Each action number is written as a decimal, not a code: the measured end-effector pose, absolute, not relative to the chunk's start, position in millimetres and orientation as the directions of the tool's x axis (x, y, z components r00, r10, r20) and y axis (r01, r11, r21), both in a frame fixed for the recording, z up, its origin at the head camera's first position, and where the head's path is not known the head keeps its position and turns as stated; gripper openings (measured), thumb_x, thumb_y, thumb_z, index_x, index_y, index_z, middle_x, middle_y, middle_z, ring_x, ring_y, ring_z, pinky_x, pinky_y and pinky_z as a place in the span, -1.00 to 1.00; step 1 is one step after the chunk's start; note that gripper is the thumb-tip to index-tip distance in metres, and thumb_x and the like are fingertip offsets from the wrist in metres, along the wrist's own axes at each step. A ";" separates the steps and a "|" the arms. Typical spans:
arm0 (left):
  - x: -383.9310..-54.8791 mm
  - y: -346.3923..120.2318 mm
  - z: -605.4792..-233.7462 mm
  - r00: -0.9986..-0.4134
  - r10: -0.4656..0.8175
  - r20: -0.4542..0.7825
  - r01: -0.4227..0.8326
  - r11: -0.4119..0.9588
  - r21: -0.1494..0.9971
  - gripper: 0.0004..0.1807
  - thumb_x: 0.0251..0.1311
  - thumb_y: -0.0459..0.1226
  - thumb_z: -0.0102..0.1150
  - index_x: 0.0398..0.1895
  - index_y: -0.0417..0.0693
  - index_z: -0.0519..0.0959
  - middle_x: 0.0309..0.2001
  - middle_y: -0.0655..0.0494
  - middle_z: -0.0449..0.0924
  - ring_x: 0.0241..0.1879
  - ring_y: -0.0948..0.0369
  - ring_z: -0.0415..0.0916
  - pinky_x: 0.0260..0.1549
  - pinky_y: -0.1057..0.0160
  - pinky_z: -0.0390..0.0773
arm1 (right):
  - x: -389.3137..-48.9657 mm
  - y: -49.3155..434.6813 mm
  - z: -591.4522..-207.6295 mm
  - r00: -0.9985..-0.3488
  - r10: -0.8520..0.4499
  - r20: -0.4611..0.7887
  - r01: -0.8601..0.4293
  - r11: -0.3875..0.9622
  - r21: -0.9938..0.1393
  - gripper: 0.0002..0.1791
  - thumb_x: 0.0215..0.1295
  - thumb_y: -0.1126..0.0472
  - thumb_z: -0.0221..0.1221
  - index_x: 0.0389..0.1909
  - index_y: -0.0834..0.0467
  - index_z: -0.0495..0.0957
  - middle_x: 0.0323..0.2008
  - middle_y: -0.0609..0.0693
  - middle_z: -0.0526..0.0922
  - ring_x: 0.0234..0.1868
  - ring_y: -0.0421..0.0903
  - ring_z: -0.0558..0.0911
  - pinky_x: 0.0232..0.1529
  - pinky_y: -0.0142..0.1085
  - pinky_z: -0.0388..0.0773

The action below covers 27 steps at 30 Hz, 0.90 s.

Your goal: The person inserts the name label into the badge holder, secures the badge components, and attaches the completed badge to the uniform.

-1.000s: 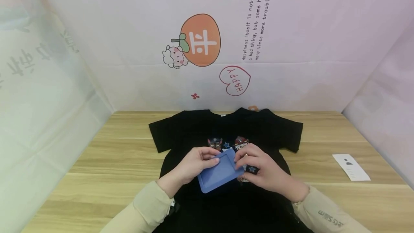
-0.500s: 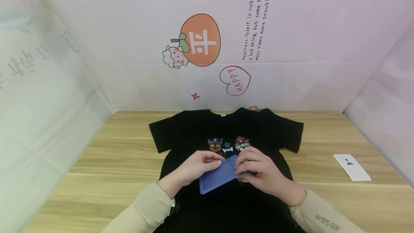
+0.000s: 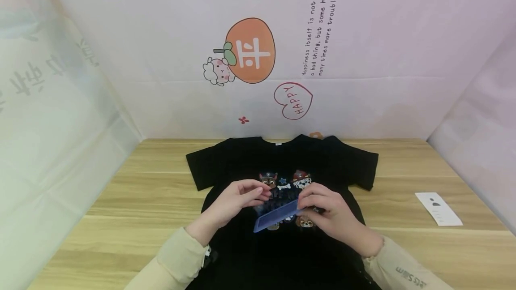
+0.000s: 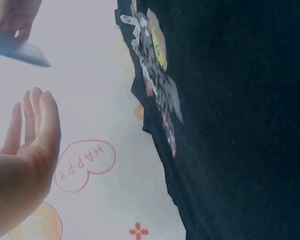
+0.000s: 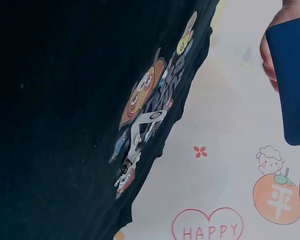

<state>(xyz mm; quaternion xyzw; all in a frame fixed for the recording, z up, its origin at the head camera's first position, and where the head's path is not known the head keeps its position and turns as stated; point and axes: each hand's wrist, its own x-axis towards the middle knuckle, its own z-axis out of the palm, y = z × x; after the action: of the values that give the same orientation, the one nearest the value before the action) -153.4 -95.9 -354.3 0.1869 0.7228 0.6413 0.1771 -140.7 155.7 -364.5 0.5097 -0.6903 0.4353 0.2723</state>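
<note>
My right hand (image 3: 332, 214) pinches one end of a blue rectangular card holder (image 3: 274, 217), fingers above and thumb below. The holder is tipped, so the head view shows its framed face as a narrow strip; in the right wrist view its plain back (image 5: 294, 82) faces the camera. Just left of it, my left hand (image 3: 234, 200) hovers with relaxed, slightly bent fingers and holds nothing. A gap shows between those fingers and the holder in the left wrist view. Both hands are over a black T-shirt (image 3: 278, 261) with cartoon dogs printed on its chest.
A white card (image 3: 438, 209) with a person icon lies on the wooden table (image 3: 121, 205) at the right. Printed white cloth (image 3: 169, 57) rises behind the table, and pale sheets stand at both sides. The shirt's collar reaches the table's back edge.
My left hand has let go of the card holder and drawn a little to the left. The holder, kept in my right hand, has tilted from showing its face to nearly edge-on.
</note>
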 end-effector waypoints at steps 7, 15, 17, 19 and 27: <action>-150.2 -97.0 -348.9 -0.852 0.519 0.064 0.090 0.024 0.996 -0.48 0.45 -0.11 -0.17 0.13 -0.44 0.40 0.09 -0.33 0.49 0.08 0.02 0.52 0.09 0.16 0.52 | -137.3 161.4 -364.0 -0.628 -0.376 0.682 -0.774 0.212 -0.596 -0.75 0.03 0.55 0.27 -0.40 0.12 0.59 -0.36 -0.04 0.58 -0.32 -0.29 0.51 -0.29 -0.51 0.54; -147.2 -95.7 -348.0 -0.845 0.534 0.045 0.072 0.029 0.997 -0.41 0.47 0.00 -0.29 0.19 -0.35 0.38 0.16 -0.28 0.45 0.11 0.04 0.50 0.09 0.15 0.52 | -134.5 163.4 -357.3 -0.869 -0.220 0.443 -0.491 0.289 -0.822 -0.94 0.19 0.42 0.21 -0.33 0.24 0.56 -0.36 -0.05 0.56 -0.35 -0.29 0.55 -0.34 -0.44 0.60; -146.5 -95.2 -348.1 -0.844 0.536 0.032 0.062 0.038 0.997 -0.42 0.46 0.00 -0.26 0.21 -0.34 0.37 0.17 -0.28 0.43 0.09 0.06 0.51 0.09 0.14 0.52 | -134.4 163.4 -355.9 -0.907 -0.195 0.374 -0.418 0.300 -0.858 -0.94 0.22 0.38 0.21 -0.30 0.27 0.55 -0.36 0.00 0.57 -0.36 -0.27 0.56 -0.34 -0.42 0.61; -145.6 -94.9 -348.2 -0.842 0.539 0.018 0.051 0.047 0.998 -0.43 0.45 -0.02 -0.22 0.23 -0.34 0.34 0.18 -0.29 0.43 0.06 0.09 0.53 0.09 0.13 0.52 | -134.6 163.5 -355.2 -0.933 -0.180 0.312 -0.354 0.304 -0.884 -0.91 0.24 0.36 0.19 -0.26 0.30 0.54 -0.37 0.05 0.56 -0.37 -0.24 0.56 -0.36 -0.39 0.61; -144.7 -89.6 -350.1 -0.838 0.546 0.001 0.055 0.083 0.995 -0.56 0.38 -0.27 -0.01 0.21 -0.37 0.34 0.06 -0.30 0.53 -0.08 0.17 0.60 -0.04 0.15 0.60 | -135.7 162.8 -356.6 -0.965 -0.180 0.190 -0.235 0.275 -0.932 -0.83 0.29 0.31 0.16 -0.19 0.35 0.50 -0.36 0.07 0.51 -0.38 -0.17 0.49 -0.37 -0.34 0.56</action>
<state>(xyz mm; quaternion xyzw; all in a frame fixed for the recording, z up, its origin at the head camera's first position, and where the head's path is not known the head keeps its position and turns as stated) -144.7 -89.6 -350.1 0.2114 0.7106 0.6434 0.1909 -135.7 162.8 -356.6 0.1299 -0.7982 0.5878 0.0232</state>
